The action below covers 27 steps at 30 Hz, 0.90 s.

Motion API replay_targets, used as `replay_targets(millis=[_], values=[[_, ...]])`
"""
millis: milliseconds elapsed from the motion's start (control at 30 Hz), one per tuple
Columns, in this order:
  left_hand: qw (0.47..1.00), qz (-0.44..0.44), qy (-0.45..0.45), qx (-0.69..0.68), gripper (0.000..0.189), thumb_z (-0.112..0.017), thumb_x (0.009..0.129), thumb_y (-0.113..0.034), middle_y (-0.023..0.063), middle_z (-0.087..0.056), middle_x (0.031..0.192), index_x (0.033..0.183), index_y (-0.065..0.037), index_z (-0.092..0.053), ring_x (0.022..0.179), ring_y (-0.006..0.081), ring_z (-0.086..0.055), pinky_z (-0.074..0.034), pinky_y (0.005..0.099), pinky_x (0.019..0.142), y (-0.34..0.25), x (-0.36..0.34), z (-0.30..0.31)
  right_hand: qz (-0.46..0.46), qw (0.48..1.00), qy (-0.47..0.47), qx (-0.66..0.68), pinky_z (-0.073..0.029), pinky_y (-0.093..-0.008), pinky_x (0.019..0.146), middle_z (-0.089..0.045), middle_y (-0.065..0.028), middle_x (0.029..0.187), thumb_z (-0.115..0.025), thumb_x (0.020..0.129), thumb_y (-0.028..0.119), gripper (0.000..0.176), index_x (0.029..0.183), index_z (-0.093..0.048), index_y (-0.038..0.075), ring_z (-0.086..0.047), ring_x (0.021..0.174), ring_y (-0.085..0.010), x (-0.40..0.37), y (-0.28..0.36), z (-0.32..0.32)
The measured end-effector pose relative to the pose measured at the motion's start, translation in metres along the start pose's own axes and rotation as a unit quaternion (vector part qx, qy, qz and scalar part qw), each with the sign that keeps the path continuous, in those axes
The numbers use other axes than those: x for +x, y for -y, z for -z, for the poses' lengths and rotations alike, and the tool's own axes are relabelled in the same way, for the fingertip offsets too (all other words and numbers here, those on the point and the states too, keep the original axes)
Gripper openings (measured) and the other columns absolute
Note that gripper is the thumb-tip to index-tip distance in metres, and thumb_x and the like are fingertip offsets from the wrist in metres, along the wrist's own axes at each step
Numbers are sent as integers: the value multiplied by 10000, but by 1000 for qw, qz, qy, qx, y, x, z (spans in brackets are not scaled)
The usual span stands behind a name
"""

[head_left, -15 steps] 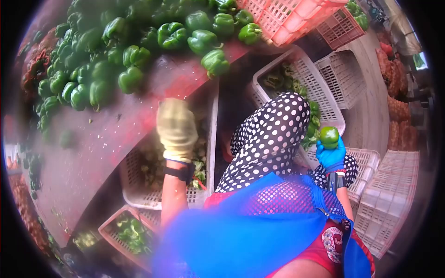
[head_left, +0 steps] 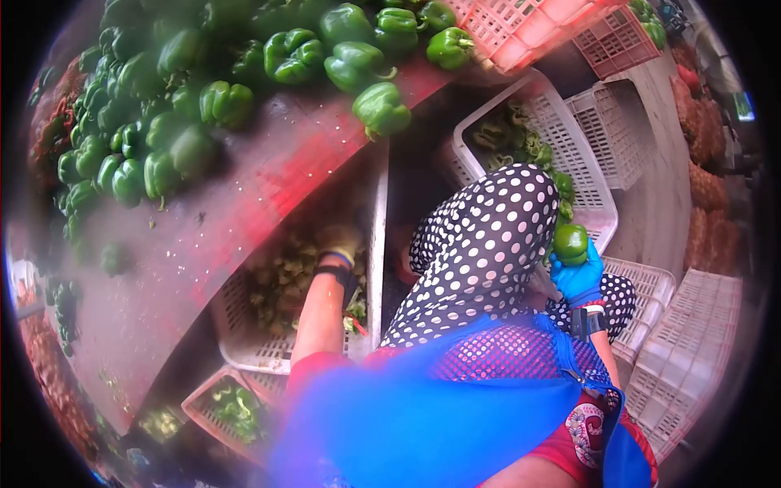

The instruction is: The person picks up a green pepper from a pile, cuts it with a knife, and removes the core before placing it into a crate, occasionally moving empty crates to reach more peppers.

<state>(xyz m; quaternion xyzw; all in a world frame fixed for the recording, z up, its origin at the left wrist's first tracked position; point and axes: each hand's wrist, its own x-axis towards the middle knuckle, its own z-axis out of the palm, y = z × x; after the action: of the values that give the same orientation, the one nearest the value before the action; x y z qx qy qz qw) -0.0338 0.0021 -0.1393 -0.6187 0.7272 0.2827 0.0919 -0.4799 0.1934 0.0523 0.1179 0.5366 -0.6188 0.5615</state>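
Head: pepper (head_left: 570,244) (green) in right hand (head_left: 579,279).

Beyond the polka-dot trousers (head_left: 488,236) are two red crates (head_left: 620,42) and two white crates (head_left: 587,167); one broad crate (head_left: 379,244) sits left, one held green pepper (head_left: 570,244) right.

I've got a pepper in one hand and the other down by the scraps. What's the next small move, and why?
I'd likely lift the left hand straight out of the white crate, clear of the table edge: it sits low among what look like trimmings, while the right hand already holds a green pepper.
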Motion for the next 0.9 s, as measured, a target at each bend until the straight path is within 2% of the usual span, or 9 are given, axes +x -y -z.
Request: replay_targets(millis=[167,300,333,433,500,533,567,733,900], values=[[1000,-25,-3,-13,277,-554,958,-238,156,-679,1097,1184,-134,-676,910,336,-669,-543,489,746,-8,31,13,-24,999,25,-14,-603,-391,641,-697,-108,1172,-565,990,473,455,1285,-630,133,-682,911,-328,2,-5,10],[951,-99,-5,-294,275,-525,987,-264,181,-701,1054,1161,-133,-692,831,334,-691,-553,473,679,10,16,54,-21,999,14,22,-603,-416,650,-667,-137,1188,-564,973,509,527,1331,-591,123,-653,900,-350,-5,-6,5],[905,-102,15,-414,278,-517,994,-271,187,-706,1043,1156,-133,-696,811,334,-696,-556,469,662,18,10,57,-20,1000,13,20,-605,-415,651,-670,-133,1187,-563,975,506,521,1331,-592,128,-657,906,-346,-4,-8,7],[572,63,166,-800,306,-520,1012,-310,165,-673,1087,1238,-138,-633,806,314,-667,-545,442,654,89,29,2,-25,999,23,2,-610,-418,658,-677,-120,1193,-560,982,490,498,1331,-594,136,-671,934,-332,6,-12,16],[429,91,61,-897,379,-513,1029,-386,136,-644,1047,1273,-101,-561,780,264,-608,-528,391,646,7,-57,90,-37,998,43,-20,-615,-423,667,-681,-110,1204,-556,991,472,480,1331,-593,135,-682,969,-321,8,-13,19],[324,-86,159,-929,459,-634,969,-219,304,-634,1225,1354,8,-528,961,386,-668,-597,475,822,21,-63,89,-28,999,27,-19,-618,-430,684,-681,-108,1213,-553,995,461,472,1332,-592,132,-683,987,-316,10,-15,17],[275,-88,203,-936,508,-642,959,-281,304,-634,1228,1349,23,-528,898,383,-672,-592,472,745,26,-72,86,-19,1000,11,-17,-620,-436,701,-681,-105,1222,-550,999,451,465,1332,-591,129,-684,1004,-310,13,-17,13],[264,-160,158,-938,668,-609,948,-465,309,-644,1200,1356,55,-515,660,379,-649,-530,449,516,-2,-115,109,-11,998,48,-26,-615,-455,779,-677,-107,1247,-545,1009,443,468,1339,-583,113,-682,1054,-302,19,-19,12],[229,-173,171,-942,731,-529,969,-593,296,-673,1145,1334,40,-549,548,358,-602,-507,446,476,-17,-110,108,-10,998,51,-29,-604,-450,787,-673,-114,1249,-550,1002,474,506,1359,-573,116,-678,1061,-313,22,-19,26]])
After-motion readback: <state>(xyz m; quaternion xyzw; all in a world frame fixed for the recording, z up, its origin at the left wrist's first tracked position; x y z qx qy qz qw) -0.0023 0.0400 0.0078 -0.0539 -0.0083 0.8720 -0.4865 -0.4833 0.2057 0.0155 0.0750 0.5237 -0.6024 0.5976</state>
